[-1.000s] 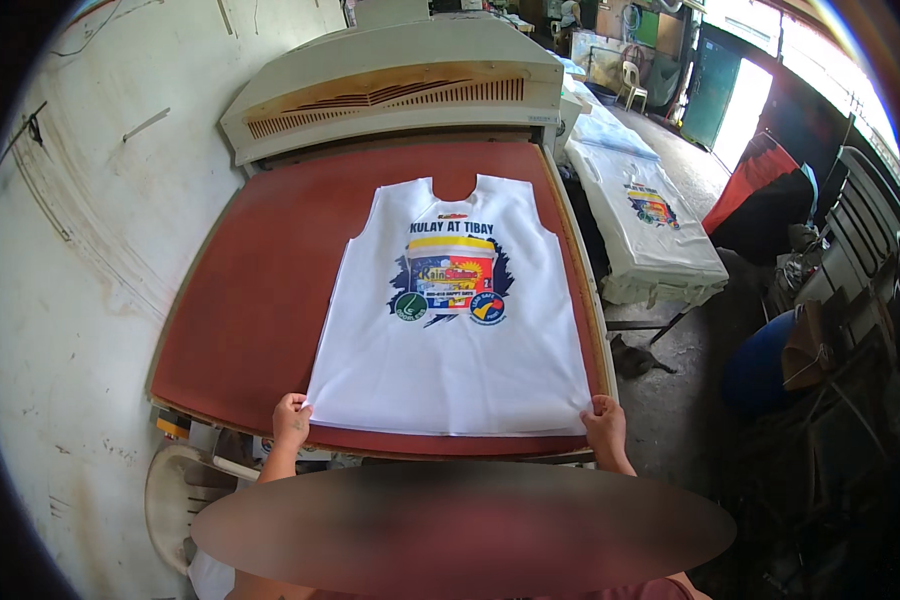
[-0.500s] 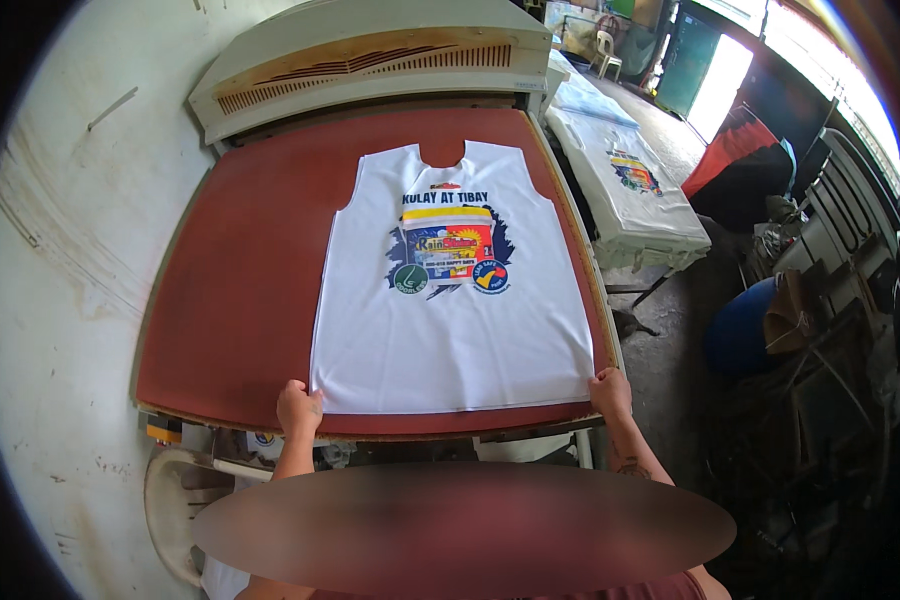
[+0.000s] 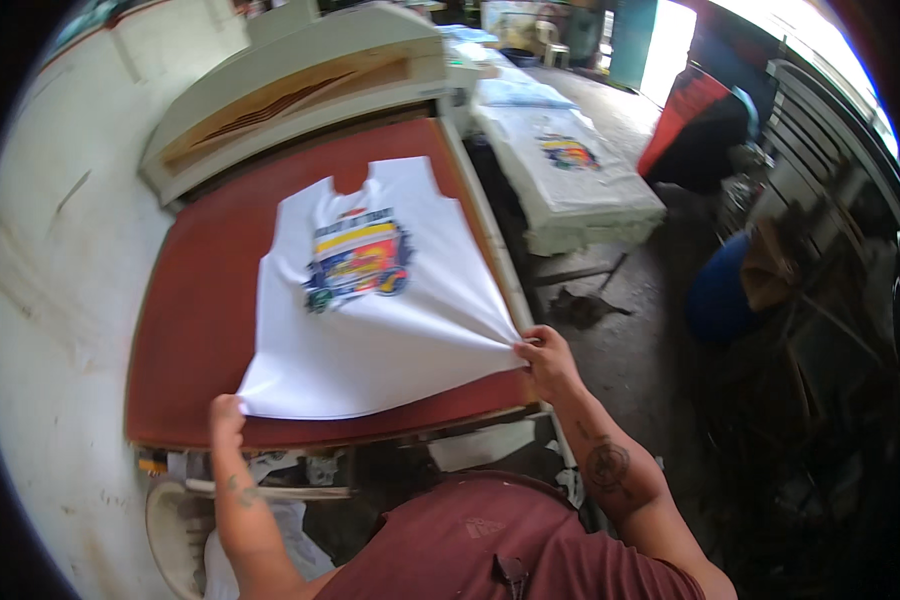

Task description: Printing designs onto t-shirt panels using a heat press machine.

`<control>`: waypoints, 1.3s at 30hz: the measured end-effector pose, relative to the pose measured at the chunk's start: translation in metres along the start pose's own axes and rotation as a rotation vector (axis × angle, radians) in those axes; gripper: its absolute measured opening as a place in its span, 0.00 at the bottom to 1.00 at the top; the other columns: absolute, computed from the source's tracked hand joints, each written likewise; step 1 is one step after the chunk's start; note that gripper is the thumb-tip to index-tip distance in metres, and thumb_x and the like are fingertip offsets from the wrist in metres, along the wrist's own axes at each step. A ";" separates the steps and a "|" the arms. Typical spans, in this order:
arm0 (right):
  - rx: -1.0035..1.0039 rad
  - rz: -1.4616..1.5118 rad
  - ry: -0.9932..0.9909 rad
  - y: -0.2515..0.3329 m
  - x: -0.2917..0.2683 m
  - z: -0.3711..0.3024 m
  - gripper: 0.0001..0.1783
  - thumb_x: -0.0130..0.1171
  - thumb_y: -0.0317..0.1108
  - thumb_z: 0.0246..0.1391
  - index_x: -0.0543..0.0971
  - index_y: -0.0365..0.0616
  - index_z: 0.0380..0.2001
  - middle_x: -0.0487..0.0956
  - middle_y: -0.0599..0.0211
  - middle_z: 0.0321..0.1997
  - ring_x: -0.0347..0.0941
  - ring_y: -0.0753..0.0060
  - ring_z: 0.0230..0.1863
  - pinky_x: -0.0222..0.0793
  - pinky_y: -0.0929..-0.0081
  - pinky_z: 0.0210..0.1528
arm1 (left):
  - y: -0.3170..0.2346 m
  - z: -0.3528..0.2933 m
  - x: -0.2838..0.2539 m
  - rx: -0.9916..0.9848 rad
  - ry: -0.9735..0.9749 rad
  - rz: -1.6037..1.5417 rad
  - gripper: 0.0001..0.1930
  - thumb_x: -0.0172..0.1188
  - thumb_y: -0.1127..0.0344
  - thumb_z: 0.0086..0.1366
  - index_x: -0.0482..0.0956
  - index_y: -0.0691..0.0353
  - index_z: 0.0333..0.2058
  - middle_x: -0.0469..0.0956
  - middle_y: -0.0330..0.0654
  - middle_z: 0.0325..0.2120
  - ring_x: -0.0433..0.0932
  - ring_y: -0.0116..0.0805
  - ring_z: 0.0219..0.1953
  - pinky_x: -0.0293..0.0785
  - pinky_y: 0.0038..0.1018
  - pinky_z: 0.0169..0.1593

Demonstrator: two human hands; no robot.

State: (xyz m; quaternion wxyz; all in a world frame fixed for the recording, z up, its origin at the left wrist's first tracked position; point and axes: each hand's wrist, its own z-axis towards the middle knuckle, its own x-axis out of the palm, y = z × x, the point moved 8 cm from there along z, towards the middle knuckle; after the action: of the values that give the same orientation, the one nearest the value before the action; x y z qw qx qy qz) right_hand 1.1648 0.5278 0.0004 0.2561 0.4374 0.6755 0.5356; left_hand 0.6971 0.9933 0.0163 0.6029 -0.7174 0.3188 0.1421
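A white sleeveless shirt panel (image 3: 370,345) with a colourful print on its chest lies on the red-brown press bed (image 3: 195,300). My left hand (image 3: 227,418) is closed on the panel's lower left corner, near the front edge of the bed. At the lower right corner, my right hand (image 3: 547,362) pinches the cloth between thumb and fingers. That corner is pulled taut and raised, with creases running from it across the panel. The neck end still rests on the bed.
Behind the bed stands the pale hood (image 3: 300,85) of the machine. To the right, a cloth-covered table (image 3: 595,200) bears a similar printed white panel (image 3: 568,150). A dark cat-like shape (image 3: 585,308) is on the floor beneath. Further right is a blue drum (image 3: 720,290); a plastic chair (image 3: 170,535) stands lower left.
Both hands have lifted the panel's lower corners; the right one is now higher than the left. The flat cloth has become creased. My view has turned to the right.
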 end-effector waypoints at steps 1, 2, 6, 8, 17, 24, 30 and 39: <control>0.063 0.203 -0.009 0.021 -0.010 -0.018 0.14 0.62 0.25 0.44 0.72 0.42 0.36 0.73 0.69 0.32 0.68 0.77 0.32 0.64 0.78 0.33 | -0.050 -0.040 0.008 0.030 -0.023 -0.156 0.04 0.51 0.68 0.54 0.70 0.59 0.22 0.65 0.35 0.15 0.65 0.28 0.15 0.59 0.32 0.17; 0.034 0.243 0.003 0.033 -0.041 -0.027 0.14 0.62 0.26 0.45 0.72 0.44 0.36 0.72 0.69 0.32 0.68 0.77 0.32 0.64 0.77 0.32 | -0.087 -0.069 0.006 0.118 0.013 -0.268 0.03 0.51 0.68 0.55 0.69 0.58 0.24 0.66 0.34 0.17 0.67 0.27 0.18 0.62 0.30 0.19; -0.028 0.490 -0.047 0.076 -0.198 -0.065 0.11 0.59 0.25 0.48 0.72 0.46 0.36 0.72 0.70 0.31 0.68 0.78 0.31 0.65 0.79 0.28 | -0.223 -0.181 0.054 0.478 0.235 -0.716 0.07 0.54 0.68 0.59 0.69 0.55 0.36 0.69 0.34 0.29 0.69 0.25 0.34 0.66 0.25 0.37; -0.210 0.561 -0.085 0.105 -0.290 -0.096 0.09 0.57 0.25 0.50 0.72 0.46 0.35 0.71 0.72 0.27 0.69 0.80 0.28 0.69 0.78 0.31 | -0.300 -0.259 0.106 0.527 0.308 -0.797 0.13 0.56 0.67 0.59 0.68 0.55 0.43 0.69 0.34 0.33 0.68 0.24 0.37 0.65 0.24 0.43; -0.748 0.499 -0.307 0.242 -0.554 -0.217 0.13 0.50 0.27 0.57 0.73 0.43 0.47 0.78 0.63 0.40 0.75 0.69 0.42 0.72 0.70 0.46 | -0.440 -0.369 0.318 0.731 0.821 -0.928 0.07 0.52 0.73 0.63 0.76 0.62 0.39 0.76 0.38 0.35 0.75 0.27 0.38 0.72 0.23 0.44; -0.763 0.428 -0.299 0.275 -0.616 -0.139 0.13 0.51 0.26 0.57 0.74 0.41 0.46 0.78 0.61 0.42 0.75 0.64 0.44 0.73 0.67 0.45 | -0.475 -0.354 0.437 0.726 0.795 -0.942 0.08 0.51 0.74 0.64 0.76 0.63 0.40 0.76 0.38 0.35 0.75 0.24 0.37 0.73 0.20 0.43; -0.884 0.247 -0.091 0.328 -0.645 -0.004 0.26 0.50 0.34 0.58 0.63 0.32 0.57 0.71 0.55 0.53 0.66 0.62 0.55 0.59 0.62 0.58 | -0.515 -0.308 0.484 0.887 0.489 -0.996 0.09 0.49 0.72 0.66 0.75 0.63 0.43 0.76 0.39 0.36 0.75 0.25 0.37 0.72 0.22 0.43; -0.989 -0.016 0.050 0.490 -0.688 0.202 0.35 0.47 0.43 0.57 0.55 0.30 0.61 0.60 0.51 0.63 0.61 0.60 0.60 0.66 0.69 0.52 | -0.662 -0.236 0.550 0.987 0.236 -0.965 0.13 0.48 0.70 0.67 0.72 0.65 0.48 0.76 0.40 0.40 0.74 0.27 0.41 0.69 0.24 0.45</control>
State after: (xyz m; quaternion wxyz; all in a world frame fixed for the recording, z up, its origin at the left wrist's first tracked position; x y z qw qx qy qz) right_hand 1.8187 0.0546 0.3205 0.4208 0.2451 0.3498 0.8003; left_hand 1.4869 0.6563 0.2602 0.8153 -0.4318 0.0552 -0.3818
